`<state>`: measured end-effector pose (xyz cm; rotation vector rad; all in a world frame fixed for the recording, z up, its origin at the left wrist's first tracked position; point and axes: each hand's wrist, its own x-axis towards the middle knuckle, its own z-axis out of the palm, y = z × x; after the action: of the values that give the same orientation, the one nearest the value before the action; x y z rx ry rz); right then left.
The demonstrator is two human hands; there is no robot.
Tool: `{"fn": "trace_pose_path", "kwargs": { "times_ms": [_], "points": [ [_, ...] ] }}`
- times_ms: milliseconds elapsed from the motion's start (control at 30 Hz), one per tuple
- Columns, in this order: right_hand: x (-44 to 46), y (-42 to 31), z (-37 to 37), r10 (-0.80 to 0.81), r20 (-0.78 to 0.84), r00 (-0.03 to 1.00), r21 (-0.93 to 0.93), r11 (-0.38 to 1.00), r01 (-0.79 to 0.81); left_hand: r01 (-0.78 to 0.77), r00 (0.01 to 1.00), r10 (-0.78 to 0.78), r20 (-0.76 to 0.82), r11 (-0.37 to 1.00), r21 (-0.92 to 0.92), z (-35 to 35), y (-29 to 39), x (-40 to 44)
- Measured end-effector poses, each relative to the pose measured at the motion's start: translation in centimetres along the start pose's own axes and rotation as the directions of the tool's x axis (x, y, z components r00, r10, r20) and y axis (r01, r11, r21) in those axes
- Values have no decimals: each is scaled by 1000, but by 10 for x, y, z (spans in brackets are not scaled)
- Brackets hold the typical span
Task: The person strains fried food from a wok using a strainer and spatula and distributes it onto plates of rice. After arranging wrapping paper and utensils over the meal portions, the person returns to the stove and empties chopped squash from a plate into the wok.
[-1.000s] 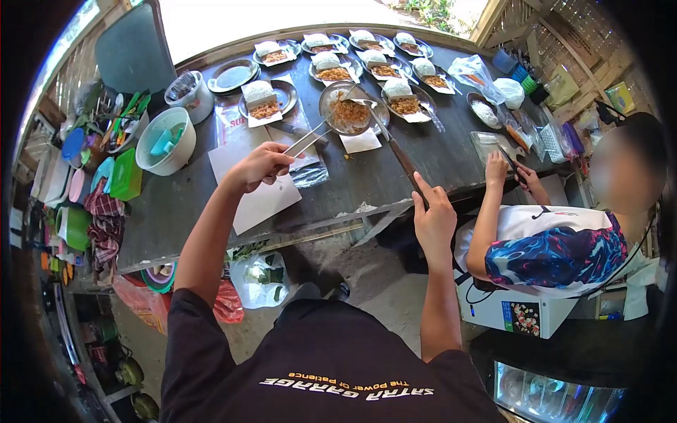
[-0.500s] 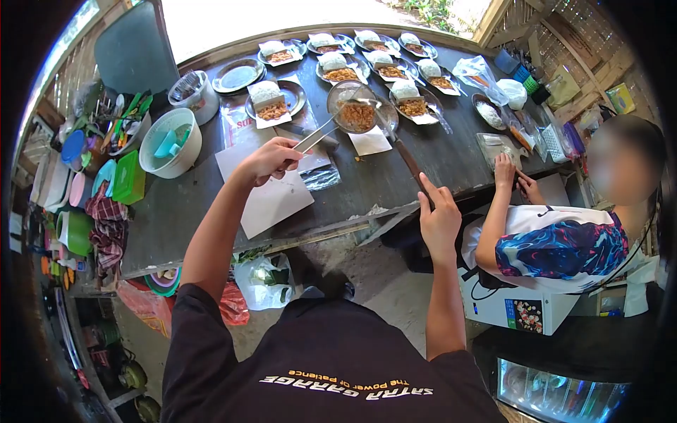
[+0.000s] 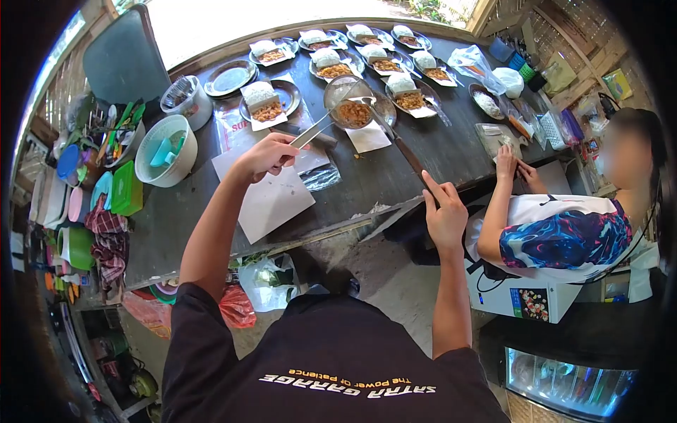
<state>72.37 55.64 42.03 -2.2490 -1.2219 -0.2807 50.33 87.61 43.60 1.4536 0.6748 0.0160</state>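
Observation:
My left hand (image 3: 270, 156) is closed around the metal handle of a round mesh strainer (image 3: 341, 86), which hangs above the table with browned food pieces (image 3: 354, 114) in it. In my right hand (image 3: 446, 213) is a spatula with a long dark wooden handle (image 3: 410, 155); its metal head reaches into the strainer over the food. Beneath the strainer are a plate (image 3: 386, 109), partly hidden, and a sheet of white paper (image 3: 370, 140). A plate with a rice mound (image 3: 259, 93) and browned food (image 3: 267, 111) on paper stands to the left.
Several plates of rice and food (image 3: 331, 65) line the back of the table (image 3: 190, 225). Stacked plates (image 3: 230, 79), a white bucket (image 3: 185, 154) and a green box (image 3: 127, 189) stand left. At right a co-worker's hands (image 3: 509, 163) are over a cutting board (image 3: 486, 134).
The view has shifted slightly. The food in the strainer looks more bunched toward its near side, and the spatula head has moved a little. Both hands keep their holds.

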Motion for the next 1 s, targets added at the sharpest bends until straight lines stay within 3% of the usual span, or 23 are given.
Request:
{"fn": "trace_pose_path", "kwargs": {
  "times_ms": [300, 1000],
  "points": [
    [-6, 13, 5, 59, -1, 998, 195, 979, -58, -6, 999, 8, -39, 999, 53, 0, 4, 0],
    [-21, 12, -1, 132, 28, 991, 213, 968, -135, 4, 995, 23, -98, 965, 262, 0, 13, 5]
  ]
}}
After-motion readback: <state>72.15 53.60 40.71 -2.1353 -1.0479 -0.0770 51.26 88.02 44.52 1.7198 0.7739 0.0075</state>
